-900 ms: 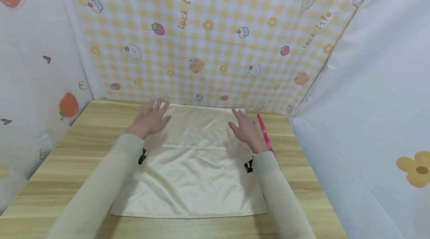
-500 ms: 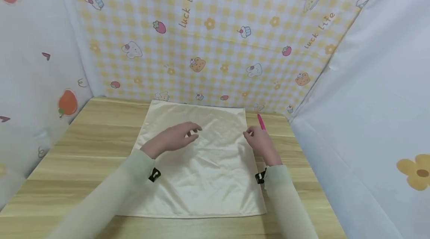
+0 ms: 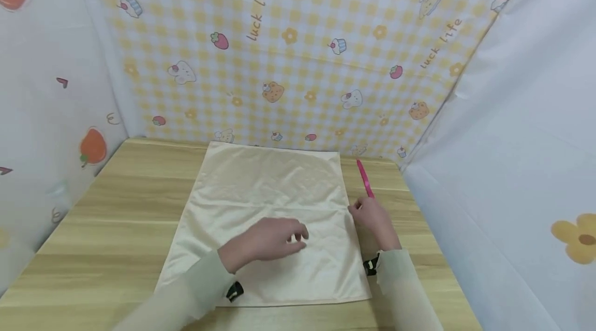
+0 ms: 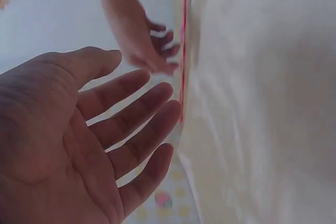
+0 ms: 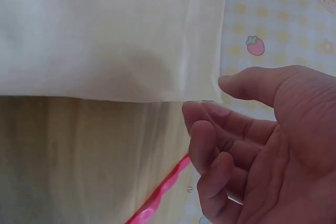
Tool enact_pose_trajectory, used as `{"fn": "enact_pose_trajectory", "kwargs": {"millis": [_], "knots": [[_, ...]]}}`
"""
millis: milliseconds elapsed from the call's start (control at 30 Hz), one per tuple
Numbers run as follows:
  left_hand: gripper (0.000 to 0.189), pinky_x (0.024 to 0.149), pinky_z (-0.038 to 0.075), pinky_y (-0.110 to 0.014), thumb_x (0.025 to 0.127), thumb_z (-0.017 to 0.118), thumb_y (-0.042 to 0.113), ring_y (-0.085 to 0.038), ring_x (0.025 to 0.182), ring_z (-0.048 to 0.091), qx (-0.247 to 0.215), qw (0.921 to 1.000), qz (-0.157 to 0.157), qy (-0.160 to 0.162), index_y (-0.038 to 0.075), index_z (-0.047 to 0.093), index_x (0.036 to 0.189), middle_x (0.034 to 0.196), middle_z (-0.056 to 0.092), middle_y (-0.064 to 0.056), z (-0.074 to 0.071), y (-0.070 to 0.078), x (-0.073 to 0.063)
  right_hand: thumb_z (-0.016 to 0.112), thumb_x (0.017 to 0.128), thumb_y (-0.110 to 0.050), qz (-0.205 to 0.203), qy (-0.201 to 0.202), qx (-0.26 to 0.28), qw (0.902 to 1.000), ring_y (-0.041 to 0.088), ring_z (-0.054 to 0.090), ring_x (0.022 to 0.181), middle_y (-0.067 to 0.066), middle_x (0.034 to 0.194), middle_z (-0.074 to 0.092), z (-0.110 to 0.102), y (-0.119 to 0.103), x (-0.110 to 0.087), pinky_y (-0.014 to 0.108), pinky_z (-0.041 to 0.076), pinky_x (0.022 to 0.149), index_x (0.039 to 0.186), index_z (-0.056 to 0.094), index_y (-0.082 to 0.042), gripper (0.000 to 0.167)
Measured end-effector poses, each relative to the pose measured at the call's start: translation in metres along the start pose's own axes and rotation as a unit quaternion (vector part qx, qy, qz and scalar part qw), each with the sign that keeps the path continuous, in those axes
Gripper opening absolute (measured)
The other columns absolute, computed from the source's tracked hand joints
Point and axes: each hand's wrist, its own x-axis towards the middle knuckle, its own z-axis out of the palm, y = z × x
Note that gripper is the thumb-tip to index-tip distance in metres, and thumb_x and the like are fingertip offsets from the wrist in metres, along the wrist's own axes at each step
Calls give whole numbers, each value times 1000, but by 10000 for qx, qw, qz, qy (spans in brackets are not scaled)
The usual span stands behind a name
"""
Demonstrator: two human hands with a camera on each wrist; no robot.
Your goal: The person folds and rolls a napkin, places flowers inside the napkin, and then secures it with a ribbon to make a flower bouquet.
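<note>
A cream satin cloth [image 3: 265, 191] lies spread flat on the wooden table [image 3: 116, 207]. My left hand [image 3: 272, 240] hovers over the cloth's near half, palm down; in the left wrist view the left hand [image 4: 105, 140] shows straight, spread fingers holding nothing. My right hand [image 3: 370, 214] is at the cloth's right edge, beside a pink ribbon [image 3: 365, 178]. In the right wrist view the right hand [image 5: 252, 145] has loosely curled fingers that hold nothing, close to the cloth [image 5: 105, 30] edge, with the pink ribbon [image 5: 163, 190] below them.
Patterned fabric walls [image 3: 288, 51] close in the table at the back and on both sides. Bare wood [image 3: 107, 248] shows left of the cloth, and a narrower strip on the right carries the ribbon.
Both hands have drawn back from the cloth's far edge toward me. The left hand moved over the cloth's near middle, the right hand along its right edge. The cloth stays flat.
</note>
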Motion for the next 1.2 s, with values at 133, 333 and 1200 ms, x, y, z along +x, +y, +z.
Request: {"fn": "enact_pose_trajectory", "kwargs": {"millis": [133,333,1200], "knots": [[19,71,54,-29,102,72,39,0,86,66,79,9999,-74,0,27,77,115,106,74,12,29,23,-4,68,103,-31,250,-117,7,9996,19,54,65,3,76,63,4,4,-9,33,42,57,93,71,-9,24],[20,61,47,-25,94,79,42,2,81,56,115,9996,-220,-148,31,77,111,96,65,16,68,42,-9,68,101,-34,333,-189,-90,9992,19,59,73,3,84,66,12,10,-14,33,45,64,98,67,-9,25],[30,71,39,-20,89,84,42,-1,95,45,291,9987,98,-411,36,67,112,112,53,17,87,37,-18,67,104,-33,334,-949,1269,9868,10,22,55,-9,57,25,19,24,-18,26,23,53,60,36,-19,55]]}}
